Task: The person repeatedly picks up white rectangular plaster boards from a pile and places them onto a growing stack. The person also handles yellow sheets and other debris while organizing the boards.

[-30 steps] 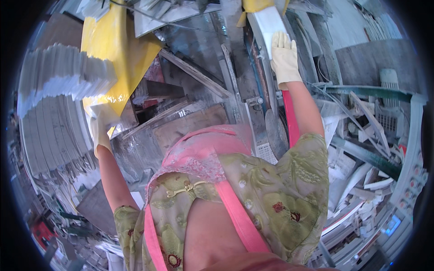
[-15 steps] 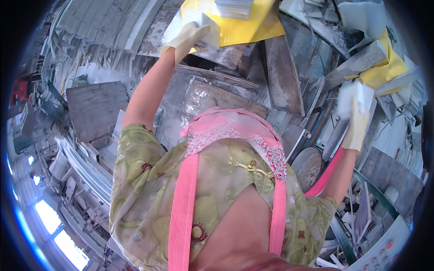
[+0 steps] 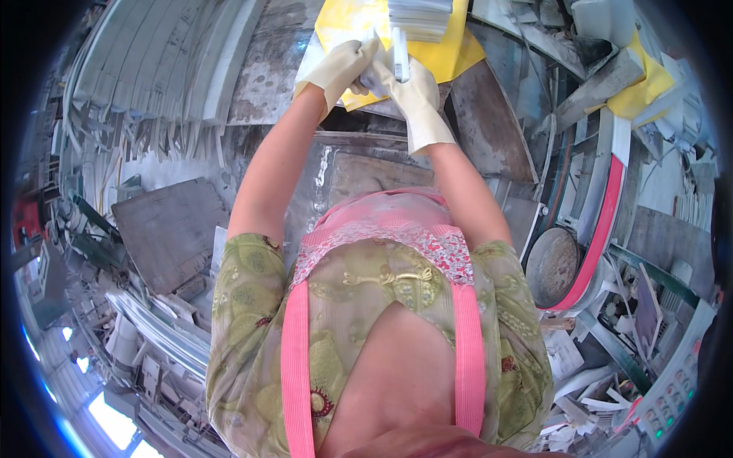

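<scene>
Both my hands wear cream rubber gloves and meet over a yellow sheet [image 3: 343, 23] on the bench ahead. My left hand [image 3: 342, 67] is closed, its fingertips at a blurred white tile. Close beside it, my right hand [image 3: 416, 90] is closed around a white tile [image 3: 400, 55] held on edge. How many pieces are between the hands I cannot tell, as the gloves cover part of them. Just beyond them, a stack of white tiles [image 3: 420, 19] rests on the yellow sheet.
Long pale strips [image 3: 168, 61] lie stacked at the far left. A wooden board [image 3: 172, 233] leans below them. On the right are a round grey disc [image 3: 553, 263], a pink-edged belt [image 3: 611, 198], a second yellow sheet [image 3: 641, 84] and a control panel [image 3: 672, 389].
My right hand has come from the far right, with a white piece in it, to my left hand over the yellow sheet. The left hand has shifted slightly right.
</scene>
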`<state>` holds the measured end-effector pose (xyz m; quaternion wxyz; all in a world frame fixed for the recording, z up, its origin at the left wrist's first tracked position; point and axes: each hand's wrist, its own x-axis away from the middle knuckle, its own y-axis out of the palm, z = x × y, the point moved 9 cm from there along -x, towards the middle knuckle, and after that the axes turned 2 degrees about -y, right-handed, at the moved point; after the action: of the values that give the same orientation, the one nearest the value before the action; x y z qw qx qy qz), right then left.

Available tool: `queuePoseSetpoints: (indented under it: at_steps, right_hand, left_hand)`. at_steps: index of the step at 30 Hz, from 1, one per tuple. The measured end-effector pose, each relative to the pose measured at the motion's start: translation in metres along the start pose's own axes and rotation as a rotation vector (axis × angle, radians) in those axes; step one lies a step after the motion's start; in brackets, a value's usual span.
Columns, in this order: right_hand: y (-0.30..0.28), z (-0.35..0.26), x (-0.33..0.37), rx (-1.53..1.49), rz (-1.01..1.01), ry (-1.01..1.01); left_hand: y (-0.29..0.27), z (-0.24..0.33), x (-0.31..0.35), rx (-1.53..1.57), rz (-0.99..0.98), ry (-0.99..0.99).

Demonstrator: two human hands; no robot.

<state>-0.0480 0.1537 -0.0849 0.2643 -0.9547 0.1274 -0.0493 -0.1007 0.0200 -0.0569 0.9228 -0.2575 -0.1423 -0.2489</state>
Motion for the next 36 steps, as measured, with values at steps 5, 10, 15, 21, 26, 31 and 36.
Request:
queuePoseSetpoints:
  at_steps: [5, 10, 15, 21, 26, 31, 36]
  right_hand:
    - [0.012, 0.003, 0.004, 0.036, -0.149, -0.053]
    - [0.012, 0.002, 0.020, 0.103, -0.155, -0.254]
    - [-0.009, -0.010, 0.039, 0.339, 0.121, -0.585]
    - [-0.005, -0.005, 0.032, 0.410, 0.024, -0.554]
    - [-0.002, -0.006, 0.032, 0.386, 0.025, -0.592]
    - [0.001, -0.002, 0.029, 0.378, 0.072, -0.611]
    - [-0.001, -0.002, 0.028, 0.371, 0.122, -0.630]
  left_hand:
    - [-0.013, 0.000, -0.022, -0.110, -0.030, -0.033]
    - [-0.009, 0.013, -0.029, -0.252, -0.041, -0.127]
    - [0.004, 0.038, -0.019, -0.281, -0.018, -0.033]
    - [-0.003, 0.022, -0.024, -0.320, 0.098, -0.131]
    - [-0.015, 0.011, -0.019, -0.336, 0.252, -0.122]
    - [-0.014, 0.002, -0.009, -0.411, 0.234, -0.074]
    - [-0.005, 0.008, -0.003, -0.419, 0.145, 0.030]
